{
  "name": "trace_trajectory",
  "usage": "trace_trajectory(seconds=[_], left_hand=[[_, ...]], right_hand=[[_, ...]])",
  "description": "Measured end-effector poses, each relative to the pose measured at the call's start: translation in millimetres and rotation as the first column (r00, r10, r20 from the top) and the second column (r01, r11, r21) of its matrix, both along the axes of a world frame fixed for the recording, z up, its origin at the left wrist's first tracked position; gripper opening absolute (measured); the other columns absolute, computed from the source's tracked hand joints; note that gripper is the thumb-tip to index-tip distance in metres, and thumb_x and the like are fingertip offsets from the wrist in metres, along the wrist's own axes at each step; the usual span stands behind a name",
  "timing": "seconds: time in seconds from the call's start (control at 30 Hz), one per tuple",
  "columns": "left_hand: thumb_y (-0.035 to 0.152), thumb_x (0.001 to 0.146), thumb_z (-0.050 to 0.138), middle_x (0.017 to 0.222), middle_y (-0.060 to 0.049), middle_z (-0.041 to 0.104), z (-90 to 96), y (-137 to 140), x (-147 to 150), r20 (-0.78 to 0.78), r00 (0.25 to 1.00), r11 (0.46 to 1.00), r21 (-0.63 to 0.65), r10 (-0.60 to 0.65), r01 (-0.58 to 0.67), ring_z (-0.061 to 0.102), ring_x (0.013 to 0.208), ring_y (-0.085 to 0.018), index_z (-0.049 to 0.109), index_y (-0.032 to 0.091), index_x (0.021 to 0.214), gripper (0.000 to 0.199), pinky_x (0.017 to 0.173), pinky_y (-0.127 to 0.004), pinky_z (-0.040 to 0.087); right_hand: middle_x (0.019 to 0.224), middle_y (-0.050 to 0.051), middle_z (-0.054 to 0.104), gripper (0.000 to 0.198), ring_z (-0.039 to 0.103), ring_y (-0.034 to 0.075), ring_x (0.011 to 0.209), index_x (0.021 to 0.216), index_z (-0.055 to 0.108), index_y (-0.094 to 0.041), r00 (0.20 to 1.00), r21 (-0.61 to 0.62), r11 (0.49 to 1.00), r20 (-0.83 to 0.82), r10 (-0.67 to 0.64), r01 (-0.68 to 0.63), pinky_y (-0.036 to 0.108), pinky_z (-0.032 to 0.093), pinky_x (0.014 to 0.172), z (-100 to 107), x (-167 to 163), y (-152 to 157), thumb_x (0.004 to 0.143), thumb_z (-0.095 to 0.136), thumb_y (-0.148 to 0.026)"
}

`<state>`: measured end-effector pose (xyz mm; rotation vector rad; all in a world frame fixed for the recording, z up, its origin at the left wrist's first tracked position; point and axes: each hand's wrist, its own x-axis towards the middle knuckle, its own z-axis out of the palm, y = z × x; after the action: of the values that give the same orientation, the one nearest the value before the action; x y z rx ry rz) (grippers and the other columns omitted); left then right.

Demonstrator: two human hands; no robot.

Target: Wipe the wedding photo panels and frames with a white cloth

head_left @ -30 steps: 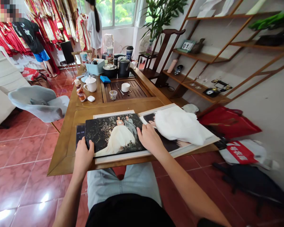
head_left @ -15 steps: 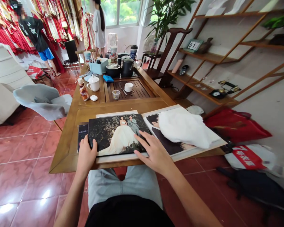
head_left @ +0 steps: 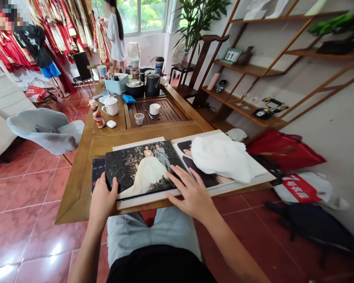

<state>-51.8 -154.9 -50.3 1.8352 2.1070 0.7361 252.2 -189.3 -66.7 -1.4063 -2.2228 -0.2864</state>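
Observation:
A dark wedding photo panel (head_left: 135, 169) of a couple lies near the table's front edge, on top of a pale board (head_left: 146, 201). My left hand (head_left: 104, 194) holds its left edge, thumb on the face and fingers round the side. Over its lower right corner, my right hand (head_left: 191, 192) is spread with the fingers apart, fingertips on or just above the surface. To the right lies a second portrait picture (head_left: 186, 151), partly covered by a bunched white cloth (head_left: 221, 157). A phone (head_left: 98, 173) showing a timer sticks out from behind the panel's left edge.
Farther back on the wooden table (head_left: 76, 188) are a drink bottle (head_left: 97, 114), a lidded mug (head_left: 110, 105), a tea tray (head_left: 168, 112) and a blue bin (head_left: 116, 83). A grey chair (head_left: 47, 129) stands left, shelves (head_left: 247, 106) right. Two people stand at the back.
The view has turned slightly to the right, so everything sits farther left. My right hand has slid a little rightward across the photo panel. The left hand keeps its hold.

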Motion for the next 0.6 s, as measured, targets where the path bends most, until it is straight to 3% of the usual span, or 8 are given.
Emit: trace_trajectory(seconds=[0.17, 0.3, 0.4, 0.5, 0.57, 0.6], left_hand=[[0.055, 0.092, 0.044, 0.114, -0.019, 0.068, 5.2, -3, -5, -0.030, 0.998, 0.997, 0.041, 0.061, -0.060, 0.069, 0.102, -0.033, 0.064, 0.008, 0.130, 0.064, 0.096, -0.046, 0.054], [0.054, 0.092, 0.044, 0.106, -0.016, 0.068, 16.7, -4, -3, -0.079, 0.994, 0.991, 0.111, 0.081, -0.072, 0.069, 0.095, -0.032, 0.068, 0.011, 0.121, 0.057, 0.090, -0.045, 0.055], [0.051, 0.094, 0.047, 0.102, -0.014, 0.068, 30.2, -6, 10, -0.060, 0.998, 0.977, 0.215, 0.013, 0.001, 0.068, 0.094, -0.031, 0.069, 0.014, 0.114, 0.048, 0.090, -0.044, 0.054], [0.042, 0.096, 0.051, 0.097, -0.010, 0.068, 39.0, -16, 44, 0.051, 0.983, 0.942, 0.296, -0.178, 0.155, 0.066, 0.093, -0.026, 0.068, 0.019, 0.103, 0.030, 0.089, -0.039, 0.053], [0.036, 0.097, 0.051, 0.090, -0.007, 0.069, 35.5, -29, 78, 0.239, 0.898, 0.919, 0.231, -0.371, 0.318, 0.066, 0.083, -0.022, 0.068, 0.019, 0.100, 0.024, 0.079, -0.034, 0.054], [0.035, 0.099, 0.049, 0.089, -0.006, 0.069, 30.3, -35, 97, 0.375, 0.812, 0.894, 0.163, -0.447, 0.417, 0.066, 0.079, -0.020, 0.068, 0.020, 0.101, 0.024, 0.075, -0.032, 0.054]], right_hand=[[0.135, 0.014, 0.067, 0.047, 0.066, 0.030, 0.119, 0.139, 0.058, -0.023, 0.985, 0.240, 0.956, -0.078, -0.153, 0.168, 0.048, 0.040, 0.110, 22, 44, -2, 0.093, 0.065, -0.031], [0.130, 0.012, 0.069, 0.035, 0.067, 0.030, 0.115, 0.127, 0.064, -0.024, 0.955, 0.257, 0.921, -0.125, -0.268, 0.292, 0.046, 0.045, 0.102, 27, 93, 5, 0.093, 0.065, -0.032], [0.128, 0.012, 0.068, 0.032, 0.065, 0.031, 0.118, 0.121, 0.066, -0.024, 0.886, 0.146, 0.886, -0.231, -0.402, 0.440, 0.049, 0.044, 0.104, 22, 134, 14, 0.096, 0.057, -0.042], [0.136, 0.016, 0.060, 0.052, 0.056, 0.035, 0.130, 0.129, 0.062, -0.023, 0.738, -0.153, 0.784, -0.270, -0.619, 0.602, 0.053, 0.040, 0.110, 17, 176, 28, 0.092, 0.054, -0.058], [0.141, 0.022, 0.056, 0.070, 0.057, 0.040, 0.127, 0.136, 0.057, -0.019, 0.697, -0.249, 0.739, -0.246, -0.674, 0.626, 0.059, 0.041, 0.107, 14, 201, 39, 0.087, 0.055, -0.068], [0.141, 0.025, 0.055, 0.078, 0.056, 0.043, 0.127, 0.137, 0.057, -0.017, 0.686, -0.291, 0.720, -0.225, -0.692, 0.630, 0.062, 0.042, 0.105, 13, 213, 46, 0.083, 0.057, -0.073]])
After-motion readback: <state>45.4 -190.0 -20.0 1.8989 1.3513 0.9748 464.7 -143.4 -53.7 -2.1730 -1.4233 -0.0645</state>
